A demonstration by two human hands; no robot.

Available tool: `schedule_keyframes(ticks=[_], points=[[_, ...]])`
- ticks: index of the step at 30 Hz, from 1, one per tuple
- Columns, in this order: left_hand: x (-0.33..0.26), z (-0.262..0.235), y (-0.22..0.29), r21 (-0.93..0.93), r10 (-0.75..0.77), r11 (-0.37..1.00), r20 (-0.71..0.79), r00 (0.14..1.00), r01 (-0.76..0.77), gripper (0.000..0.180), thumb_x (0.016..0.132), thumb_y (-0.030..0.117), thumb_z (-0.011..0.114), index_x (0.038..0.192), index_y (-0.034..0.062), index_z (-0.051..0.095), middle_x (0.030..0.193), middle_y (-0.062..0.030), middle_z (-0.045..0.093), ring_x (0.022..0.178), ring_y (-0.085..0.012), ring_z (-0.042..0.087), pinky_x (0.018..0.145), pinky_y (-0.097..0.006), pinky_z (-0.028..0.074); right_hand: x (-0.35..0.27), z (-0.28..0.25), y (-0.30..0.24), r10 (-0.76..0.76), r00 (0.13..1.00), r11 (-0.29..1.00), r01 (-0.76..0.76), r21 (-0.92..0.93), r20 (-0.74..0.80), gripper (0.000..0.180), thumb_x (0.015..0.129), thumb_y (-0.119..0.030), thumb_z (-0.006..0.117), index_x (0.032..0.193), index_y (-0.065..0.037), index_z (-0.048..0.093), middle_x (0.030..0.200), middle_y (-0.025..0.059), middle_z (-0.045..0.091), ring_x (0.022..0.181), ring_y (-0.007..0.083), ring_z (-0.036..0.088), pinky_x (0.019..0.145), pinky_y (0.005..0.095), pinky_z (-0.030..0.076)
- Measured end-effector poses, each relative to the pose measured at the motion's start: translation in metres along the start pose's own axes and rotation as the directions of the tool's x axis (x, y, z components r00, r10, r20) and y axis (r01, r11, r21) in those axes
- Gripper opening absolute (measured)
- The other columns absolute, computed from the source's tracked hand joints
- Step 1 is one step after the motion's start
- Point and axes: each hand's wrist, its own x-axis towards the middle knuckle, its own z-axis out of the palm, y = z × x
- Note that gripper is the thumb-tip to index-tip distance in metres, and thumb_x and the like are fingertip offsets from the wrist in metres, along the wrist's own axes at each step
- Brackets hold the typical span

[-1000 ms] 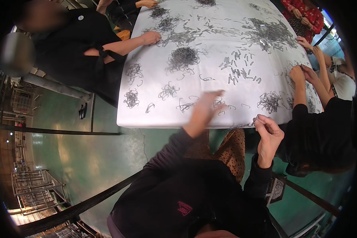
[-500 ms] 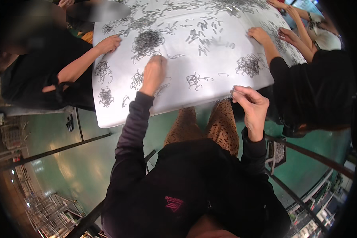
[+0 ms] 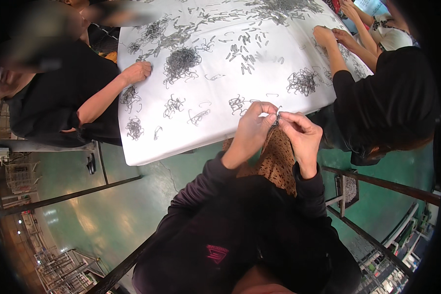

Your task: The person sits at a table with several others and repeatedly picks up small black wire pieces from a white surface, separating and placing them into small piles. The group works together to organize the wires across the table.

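No containers; white desk [image 3: 220, 142] carries loose dark wire-clip piles [image 3: 182, 60]. Co-worker's hand [image 3: 136, 72] rests left, another's arm [image 3: 335, 59] right. Your left hand [image 3: 254, 126] and right hand [image 3: 299, 131] meet at the desk edge, fingertips pinching a small clip [image 3: 276, 119], standing roughly upright.

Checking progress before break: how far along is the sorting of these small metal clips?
Done: dark clusters gathered on the white table. In hand: left hand and right hand pinch one small metal clip together. Left: loose pieces lie scattered.
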Motion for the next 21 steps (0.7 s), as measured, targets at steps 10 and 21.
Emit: schedule_keyframes(ticks=[10, 21], points=[[-0.008, 0.020, -0.020, -0.086, 0.080, 0.992, -0.151, 0.985, -0.094, 0.016, 0.100, 0.017, 0.047, 0.107, 0.0036, 0.052, 0.103, -0.0067, 0.058, 0.099, -0.0140, 0.054, 0.090, -0.030, 0.043, 0.002, -0.002, 0.008, -0.360, 0.925, 0.839, 0.379, -0.390, 0.123, 0.017, 0.076, 0.011, 0.066, 0.091, 0.004, 0.069, 0.076, 0.0144, 0.063, 0.067, 0.0218, 0.060, 0.064, 0.0289, 0.048], [-0.007, 0.023, -0.016, -0.070, 0.153, 0.984, -0.135, 0.979, -0.163, 0.013, 0.099, 0.012, 0.048, 0.099, -0.0004, 0.048, 0.092, -0.0100, 0.055, 0.090, -0.0190, 0.060, 0.083, -0.031, 0.046, 0.162, 0.019, 0.080, -0.041, 0.938, 0.988, 0.089, -0.124, 0.345, 0.019, 0.085, -0.003, 0.062, 0.100, 0.007, 0.068, 0.077, 0.0126, 0.068, 0.066, 0.0140, 0.062, 0.060, 0.0263, 0.049]])
